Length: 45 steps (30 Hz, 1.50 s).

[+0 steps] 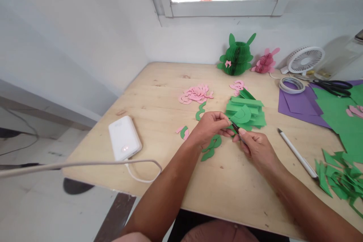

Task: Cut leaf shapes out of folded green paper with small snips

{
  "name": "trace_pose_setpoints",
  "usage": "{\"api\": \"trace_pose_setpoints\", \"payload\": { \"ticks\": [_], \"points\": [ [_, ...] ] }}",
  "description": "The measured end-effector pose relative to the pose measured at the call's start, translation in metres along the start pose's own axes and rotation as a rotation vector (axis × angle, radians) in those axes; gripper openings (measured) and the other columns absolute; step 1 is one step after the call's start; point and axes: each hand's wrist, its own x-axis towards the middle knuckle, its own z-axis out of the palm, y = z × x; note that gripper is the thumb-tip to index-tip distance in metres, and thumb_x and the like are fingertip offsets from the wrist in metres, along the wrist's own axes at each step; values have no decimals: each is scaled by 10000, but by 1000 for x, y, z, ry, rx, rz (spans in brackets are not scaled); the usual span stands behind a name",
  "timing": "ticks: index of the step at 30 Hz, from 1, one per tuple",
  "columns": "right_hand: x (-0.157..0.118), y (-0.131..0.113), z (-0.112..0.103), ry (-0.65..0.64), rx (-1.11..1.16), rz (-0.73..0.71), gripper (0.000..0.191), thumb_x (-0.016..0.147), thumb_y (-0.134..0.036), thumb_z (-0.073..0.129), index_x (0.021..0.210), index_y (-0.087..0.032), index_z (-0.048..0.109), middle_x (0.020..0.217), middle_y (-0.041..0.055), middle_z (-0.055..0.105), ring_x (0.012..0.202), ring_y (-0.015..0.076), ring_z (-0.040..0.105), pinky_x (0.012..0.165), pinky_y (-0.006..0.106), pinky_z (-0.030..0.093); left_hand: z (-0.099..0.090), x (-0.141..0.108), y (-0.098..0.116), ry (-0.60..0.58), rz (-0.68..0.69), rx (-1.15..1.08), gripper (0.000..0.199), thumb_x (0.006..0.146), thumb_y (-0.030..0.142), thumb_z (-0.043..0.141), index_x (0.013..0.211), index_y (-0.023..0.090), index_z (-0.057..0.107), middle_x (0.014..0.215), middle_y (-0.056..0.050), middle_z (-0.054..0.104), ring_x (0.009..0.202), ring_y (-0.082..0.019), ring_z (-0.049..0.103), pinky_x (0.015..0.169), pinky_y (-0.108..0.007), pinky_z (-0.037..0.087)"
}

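Legibility check: no text, label, brand, number or sign resolving. The white rectangular plastic power bank with rounded corners (124, 136) is showing small glowing marks (125, 148) on its face, too small and blurred for reading.

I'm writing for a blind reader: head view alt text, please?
The right hand grips a dark tool, tip beside the left hand, above a wooden table with green paper pieces and pink cutouts. Behind stand green and pink honeycomb figures and a white fan; power bank at left.
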Motion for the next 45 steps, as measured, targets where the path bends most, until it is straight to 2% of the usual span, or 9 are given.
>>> {"api": "trace_pose_setpoints", "payload": {
  "ticks": [24, 45],
  "points": [
    [3, 4, -4, -22, -58, -62, 535, 774, -650, 553, 624, -146, 653, 414, -60, 332, 389, 71, 220, 394, 236, 137, -3, 1, 1, -20, -27, 33, 105, 708, 142, 621, 627, 140, 553, 559, 5, 602, 561, -115, 650, 606, -229, 528],
    [3, 2, -4, -4, -31, -27, 543, 759, -665, 557, 626, -146, 653, 402, -65, 331, 384, 70, 221, 396, 231, 149, -2, 0, -1, -26, 1, 16, 100, 715, 178, 637, 653, 144, 566, 582, 0, 620, 565, -114, 647, 613, -232, 522]
  ]
}}
